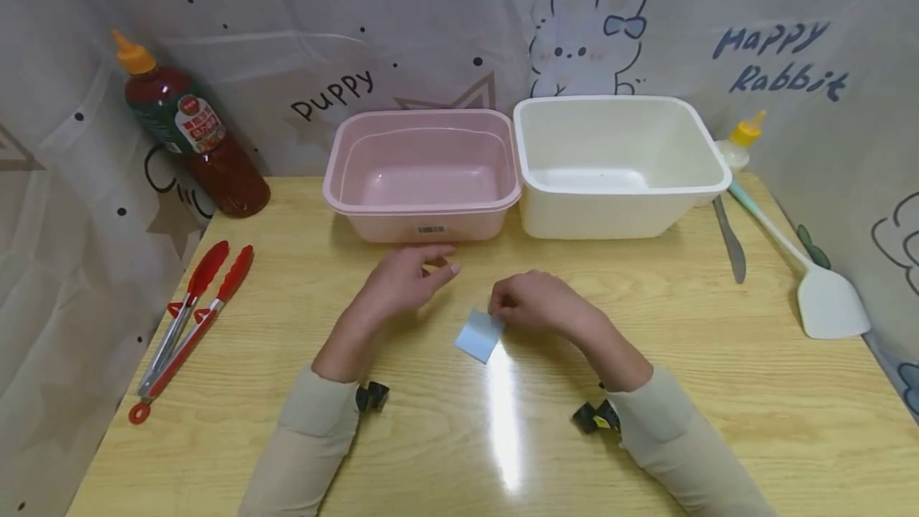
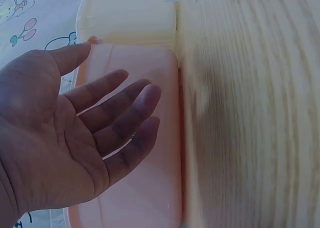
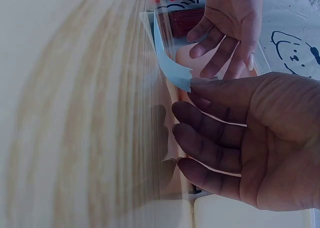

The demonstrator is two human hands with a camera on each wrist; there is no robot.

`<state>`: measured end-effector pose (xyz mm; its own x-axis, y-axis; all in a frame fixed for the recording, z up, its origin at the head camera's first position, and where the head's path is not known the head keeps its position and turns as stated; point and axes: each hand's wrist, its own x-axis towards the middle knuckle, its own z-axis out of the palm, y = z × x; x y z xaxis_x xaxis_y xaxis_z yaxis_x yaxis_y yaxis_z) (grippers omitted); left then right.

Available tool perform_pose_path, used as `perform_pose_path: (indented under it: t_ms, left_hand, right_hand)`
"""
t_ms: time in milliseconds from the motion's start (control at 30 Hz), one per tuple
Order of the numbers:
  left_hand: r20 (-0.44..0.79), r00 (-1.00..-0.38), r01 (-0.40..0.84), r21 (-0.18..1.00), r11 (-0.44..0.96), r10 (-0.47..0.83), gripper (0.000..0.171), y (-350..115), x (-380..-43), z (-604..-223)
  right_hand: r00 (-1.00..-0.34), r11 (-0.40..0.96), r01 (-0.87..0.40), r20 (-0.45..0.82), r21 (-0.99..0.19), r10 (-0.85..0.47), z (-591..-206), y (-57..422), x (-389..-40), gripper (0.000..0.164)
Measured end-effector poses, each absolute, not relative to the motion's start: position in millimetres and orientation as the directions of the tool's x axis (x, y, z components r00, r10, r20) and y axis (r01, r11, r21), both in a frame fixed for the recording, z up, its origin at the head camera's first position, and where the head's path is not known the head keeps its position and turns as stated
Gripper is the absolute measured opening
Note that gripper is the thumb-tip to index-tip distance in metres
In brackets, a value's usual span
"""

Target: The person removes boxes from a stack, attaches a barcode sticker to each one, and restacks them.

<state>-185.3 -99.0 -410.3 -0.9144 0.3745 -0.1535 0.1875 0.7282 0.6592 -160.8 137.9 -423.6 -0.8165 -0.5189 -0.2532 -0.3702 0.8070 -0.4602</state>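
Between thumb and forefinger, my right hand [image 1: 540, 301] pinches one corner of a small light blue paper square [image 1: 479, 336]. In the right wrist view the blue paper [image 3: 170, 68] bends in a curve away from the fingertips, close over the table. My left hand [image 1: 404, 284] holds nothing; its fingers are spread and loosely bent in front of the pink bin [image 1: 424, 222]. The left wrist view shows the left palm [image 2: 55, 138] bare, with the pink bin [image 2: 145, 188] behind the fingers.
Beside the pink bin stands a white bin [image 1: 596, 214]. Red-handled tongs [image 1: 187, 325] and a sauce bottle [image 1: 194, 134] are on the left. Over on the right lie a knife [image 1: 731, 242] and a white spatula [image 1: 829, 301], near a yellow-capped bottle [image 1: 739, 146]. A printed curtain [image 1: 431, 30] hangs behind.
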Motion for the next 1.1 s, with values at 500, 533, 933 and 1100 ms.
perform_pose_path:
  t_ms: [500, 533, 933, 1100]
  left_hand:
    - [-0.156, -0.892, 0.199, 0.708, 0.678, 0.425, 0.046, -95, -179, -406]
    - [-0.152, -0.888, 0.201, 0.719, 0.665, 0.433, 0.045, -95, -179, -406]
    - [0.030, -0.848, 0.308, 0.840, 0.446, 0.529, 0.069, -94, -177, -403]
    - [0.130, -0.779, 0.427, 0.826, 0.368, 0.614, 0.055, -90, -175, -400]
  right_hand:
    - [-0.787, 0.723, -0.373, -0.216, -0.581, -0.579, -423, 136, -160, 0.011]
    - [-0.793, 0.707, -0.359, -0.201, -0.609, -0.575, -422, 138, -160, 0.010]
    - [-0.865, 0.442, -0.103, -0.140, -0.891, -0.483, -404, 169, -172, 0.018]
    - [-0.863, 0.319, -0.013, -0.150, -0.948, -0.483, -394, 172, -170, 0.020]
